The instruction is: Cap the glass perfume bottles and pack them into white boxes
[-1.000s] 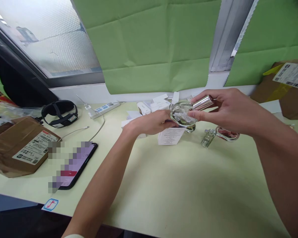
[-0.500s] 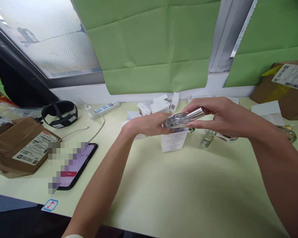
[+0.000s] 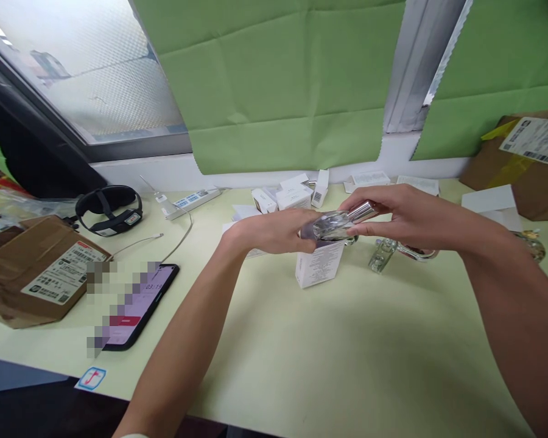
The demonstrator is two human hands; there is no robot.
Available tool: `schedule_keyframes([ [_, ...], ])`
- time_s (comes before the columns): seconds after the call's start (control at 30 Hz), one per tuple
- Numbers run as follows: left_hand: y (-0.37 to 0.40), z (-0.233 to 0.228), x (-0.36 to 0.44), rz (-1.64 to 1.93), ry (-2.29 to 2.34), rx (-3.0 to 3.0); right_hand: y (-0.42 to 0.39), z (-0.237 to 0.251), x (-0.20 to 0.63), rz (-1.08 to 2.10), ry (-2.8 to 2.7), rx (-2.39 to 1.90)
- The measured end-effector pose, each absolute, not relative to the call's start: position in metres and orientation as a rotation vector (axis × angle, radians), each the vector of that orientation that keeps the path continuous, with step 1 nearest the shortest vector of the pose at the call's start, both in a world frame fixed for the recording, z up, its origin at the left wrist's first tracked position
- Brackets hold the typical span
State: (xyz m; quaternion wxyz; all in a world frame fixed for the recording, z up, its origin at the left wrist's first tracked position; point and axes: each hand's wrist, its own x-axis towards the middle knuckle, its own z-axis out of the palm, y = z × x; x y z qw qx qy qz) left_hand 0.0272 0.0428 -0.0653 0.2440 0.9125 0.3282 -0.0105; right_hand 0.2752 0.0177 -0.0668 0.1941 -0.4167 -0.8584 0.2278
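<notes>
Though tilted, 1 bottle point(image 3: 331, 225) (silver-topped) in right hand point(image 3: 404, 212)

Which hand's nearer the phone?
Left. The left hand is beyond the phone and to its right, at the white box; the right hand is farther right, holding a glass bottle.

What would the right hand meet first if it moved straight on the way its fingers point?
Past the clear glass bottle with a silver cap that it holds, the right hand would probably meet the left hand at the white printed cardboard box; depth there is hard to judge.
</notes>
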Motion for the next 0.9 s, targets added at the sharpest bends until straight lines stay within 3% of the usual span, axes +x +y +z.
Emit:
schedule_keyframes([
  [0.9, 0.033, -0.063, 0.038, -0.010, 0.900, 2.595, 0.016, -0.074, 0.261, 0.285, -2.491, -1.028],
])
